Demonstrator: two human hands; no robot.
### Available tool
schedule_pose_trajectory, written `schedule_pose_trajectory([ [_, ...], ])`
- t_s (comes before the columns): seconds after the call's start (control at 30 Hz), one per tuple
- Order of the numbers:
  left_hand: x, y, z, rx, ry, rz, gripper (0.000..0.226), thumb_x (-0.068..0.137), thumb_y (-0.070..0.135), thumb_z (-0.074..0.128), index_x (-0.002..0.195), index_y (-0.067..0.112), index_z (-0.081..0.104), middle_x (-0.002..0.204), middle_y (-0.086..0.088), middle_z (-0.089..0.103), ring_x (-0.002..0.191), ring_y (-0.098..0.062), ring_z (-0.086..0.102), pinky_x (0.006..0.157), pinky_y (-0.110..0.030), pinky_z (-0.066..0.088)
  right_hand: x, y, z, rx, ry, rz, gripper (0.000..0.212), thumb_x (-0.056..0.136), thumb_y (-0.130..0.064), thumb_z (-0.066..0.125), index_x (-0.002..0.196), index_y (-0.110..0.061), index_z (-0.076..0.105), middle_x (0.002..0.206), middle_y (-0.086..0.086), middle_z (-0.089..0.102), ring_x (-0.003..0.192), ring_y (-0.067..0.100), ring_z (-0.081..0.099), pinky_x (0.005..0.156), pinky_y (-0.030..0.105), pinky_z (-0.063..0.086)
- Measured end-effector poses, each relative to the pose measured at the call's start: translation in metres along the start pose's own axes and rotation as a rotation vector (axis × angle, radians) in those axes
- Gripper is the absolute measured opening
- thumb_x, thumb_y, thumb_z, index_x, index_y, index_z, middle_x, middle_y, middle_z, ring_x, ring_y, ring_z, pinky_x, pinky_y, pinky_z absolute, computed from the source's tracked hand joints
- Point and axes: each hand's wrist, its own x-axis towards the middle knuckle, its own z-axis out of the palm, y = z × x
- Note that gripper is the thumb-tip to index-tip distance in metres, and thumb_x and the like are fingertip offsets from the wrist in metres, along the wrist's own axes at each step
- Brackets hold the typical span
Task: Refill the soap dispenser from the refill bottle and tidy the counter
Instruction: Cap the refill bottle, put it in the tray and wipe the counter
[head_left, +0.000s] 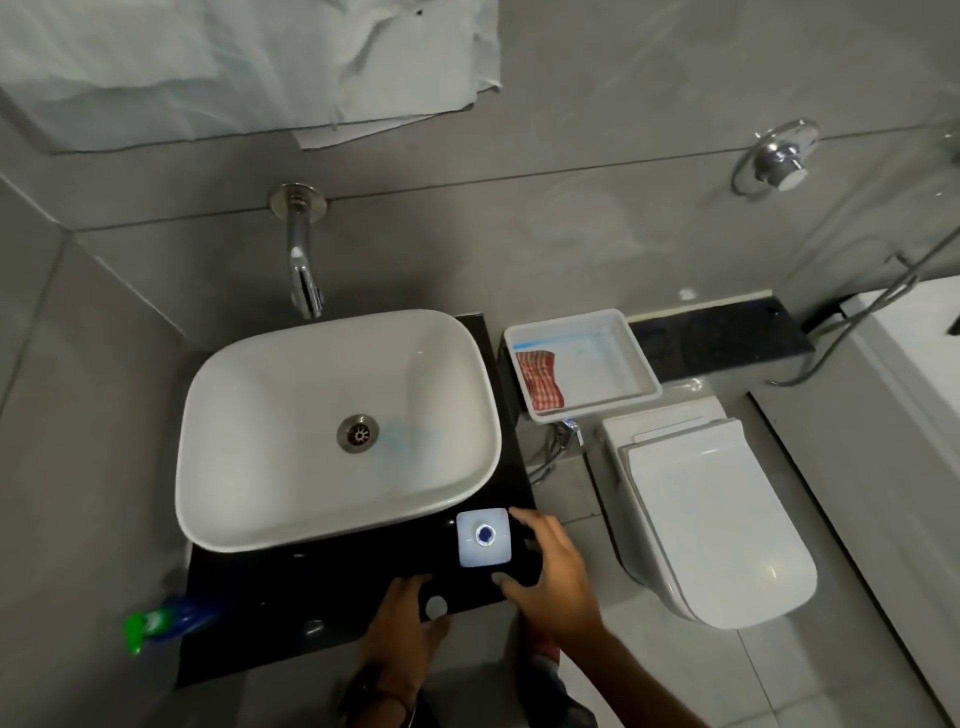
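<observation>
Left hand (402, 631) sits nearest me, at the counter's (291, 587) front edge, fingers curled around something small with a round white end (435, 607). Could be the dispenser's cap or pump, can't tell. Grip looks closed on it, but what it is stays unclear.

Right hand (548, 574) is just beyond, at the counter's front right corner, fingers spread apart and cupping the right side of the soap dispenser (484, 538). Thumb is at its near right corner, fingertips at its far right corner; not clamped, contact looks light or just short of touching.

Dispenser stands upright on the black counter, long axis pointing straight up at me, so I see only its square white top with a round opening showing blue inside. It lies left of my right palm, between that hand and the basin (337, 431); right hand is clearly the nearer one.

Refill bottle (171, 621), blue with a green cap, lies off the counter's front left corner, blurred, well apart from both hands. Left hand is closer to it.

Room: basin fills most of the counter, wall tap (301, 260) above it. White tray (582, 364) with a red checked cloth (540, 376) sits on a ledge to the right, toilet (711, 509) below it.
</observation>
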Motion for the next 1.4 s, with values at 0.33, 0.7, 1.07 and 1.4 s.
schedule_pose_trajectory([
  [0.33,0.012,0.009,0.008,0.022,0.046,0.028,0.027,0.074,0.042,0.073,0.096,0.029,0.066,0.097,0.006,0.069,0.094,-0.019,0.068,0.076,-0.031,0.052,0.035,0.005,0.006,0.023,-0.163,0.044,0.073,0.059,-0.029,0.092,0.124,-0.038,0.06,0.116,-0.017,0.07,0.108,0.0,0.067,0.092,0.033,0.058],
  [0.7,-0.041,0.158,-0.171,-0.382,0.497,0.496,0.027,0.076,0.022,0.082,0.103,0.023,0.076,0.105,0.016,0.072,0.094,-0.004,0.07,0.08,-0.014,0.054,0.036,-0.105,-0.06,0.019,0.004,-0.137,0.086,0.051,-0.057,0.095,0.129,-0.037,0.066,0.118,-0.023,0.073,0.105,-0.003,0.069,0.09,0.028,0.061],
  [1.07,-0.061,0.269,-0.33,-0.245,0.559,0.98,0.026,0.08,0.028,0.08,0.105,0.023,0.076,0.105,0.012,0.072,0.091,-0.001,0.07,0.081,-0.02,0.057,0.069,-0.285,-0.132,0.007,0.172,-0.424,0.067,0.054,-0.051,0.093,0.115,-0.053,0.065,0.101,-0.019,0.077,0.094,0.001,0.072,0.081,0.037,0.064],
  [1.4,-0.06,0.272,-0.379,-0.503,0.423,1.007,0.028,0.077,0.005,0.079,0.101,0.02,0.077,0.104,0.006,0.074,0.098,-0.014,0.069,0.085,-0.021,0.053,0.067,-0.341,-0.146,0.001,0.191,-0.531,0.064,0.053,-0.046,0.097,0.11,-0.051,0.069,0.092,-0.03,0.074,0.087,0.0,0.073,0.073,0.027,0.065],
])
